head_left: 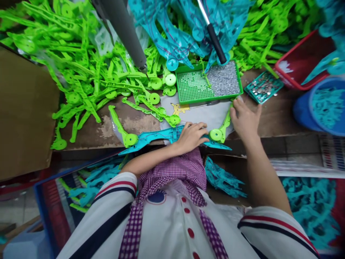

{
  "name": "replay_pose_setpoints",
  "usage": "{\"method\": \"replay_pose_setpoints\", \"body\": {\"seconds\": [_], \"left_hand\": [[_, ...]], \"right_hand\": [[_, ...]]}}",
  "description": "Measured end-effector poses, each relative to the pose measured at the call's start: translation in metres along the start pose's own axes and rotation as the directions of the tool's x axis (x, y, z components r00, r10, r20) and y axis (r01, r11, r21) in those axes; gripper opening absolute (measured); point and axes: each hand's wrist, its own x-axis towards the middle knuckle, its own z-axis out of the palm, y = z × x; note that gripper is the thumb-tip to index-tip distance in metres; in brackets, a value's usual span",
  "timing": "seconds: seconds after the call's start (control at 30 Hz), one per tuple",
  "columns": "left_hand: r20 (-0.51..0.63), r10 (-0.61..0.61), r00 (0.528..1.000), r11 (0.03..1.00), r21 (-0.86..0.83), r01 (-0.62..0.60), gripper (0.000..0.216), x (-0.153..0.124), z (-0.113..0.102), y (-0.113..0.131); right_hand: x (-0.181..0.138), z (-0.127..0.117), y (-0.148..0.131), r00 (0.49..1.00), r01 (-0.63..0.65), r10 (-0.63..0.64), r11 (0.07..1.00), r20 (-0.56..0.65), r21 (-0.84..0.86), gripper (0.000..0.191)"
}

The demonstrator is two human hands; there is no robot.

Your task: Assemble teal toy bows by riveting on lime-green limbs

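A long blue plastic part (156, 135) with a thin wire along it lies at the table's front edge, a green arm (118, 124) at its left end and another green arm (224, 126) at its right. My left hand (191, 137) rests over the blue part's middle, fingers bent and spread apart, covering some of it. Farther right, my right hand (245, 118) has its fingers closed at the upper tip of the right green arm, beside the green tray's corner. That fingertip contact is partly hidden. A grey powered screwdriver (126, 36) hangs point down at upper left.
The green tray (179, 94) holds many small metal pieces. A thin screwdriver (205, 105) lies before it. Heaps of green arms (78, 82) and blue parts (175, 43) fill the back. At right are a small teal tray (252, 92), red bin (285, 59) and blue bucket (304, 108).
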Motion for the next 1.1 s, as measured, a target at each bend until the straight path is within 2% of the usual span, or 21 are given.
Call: {"method": "replay_pose_setpoints", "body": {"seconds": [0.2, 0.43, 0.57, 0.73, 0.9, 1.1], "left_hand": [[0.030, -0.034, 0.999, 0.999, -0.039, 0.035, 0.022, 0.005, 0.001, -0.003], [-0.001, -0.102, 0.995, 0.986, 0.133, 0.101, 0.022, 0.003, -0.004, 0.019], [-0.009, -0.084, 0.996, 0.993, 0.087, 0.084, 0.016, 0.007, 0.003, 0.017], [-0.024, -0.135, 0.991, 0.985, 0.107, 0.137, 0.025, 0.008, 0.003, 0.022], [0.021, -0.075, 0.997, 0.997, 0.005, 0.075, 0.015, 0.012, -0.004, 0.016], [0.051, -0.067, 0.996, 0.992, -0.104, 0.072, 0.011, 0.018, -0.006, 0.003]], "right_hand": [[-0.003, -0.001, -0.010, 1.000, -0.024, 0.024, 1.000, 0.004, -0.007, 0.054], [-0.001, 0.004, -0.008, 0.999, -0.041, 0.041, 0.999, -0.013, -0.021, 0.054], [-0.001, 0.006, -0.007, 0.999, -0.043, 0.043, 0.999, -0.026, -0.004, 0.054], [-0.001, 0.007, -0.006, 0.999, -0.029, 0.029, 1.000, -0.019, -0.009, 0.054], [-0.001, 0.006, -0.006, 0.999, -0.041, 0.041, 0.999, -0.010, -0.006, 0.054], [-0.002, 0.007, -0.006, 0.999, -0.036, 0.037, 0.999, -0.029, 0.032, 0.053]]}}
